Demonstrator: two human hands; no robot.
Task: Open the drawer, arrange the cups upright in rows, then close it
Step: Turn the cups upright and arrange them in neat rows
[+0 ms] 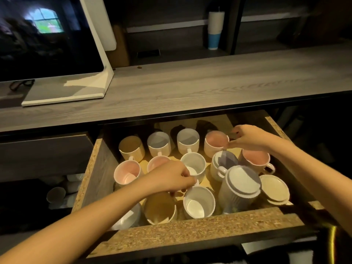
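Observation:
The drawer (190,233) stands pulled out, full of ribbed cups. Several stand upright in a back row: a tan cup (131,147), two grey-white cups (159,142) (188,140) and a pink cup (216,142). My right hand (247,138) pinches the rim of that pink cup. My left hand (171,177) is curled over the handle of a white cup (199,203) at the front, beside a tan cup (160,207). Two cups lie upside down at the right: a grey one (240,187) and a cream one (274,189).
A grey wooden counter (190,86) runs above the drawer, with a white-framed screen (47,40) on its left. A stack of paper cups (215,29) stands on a shelf behind. A shut drawer front (43,153) sits to the left.

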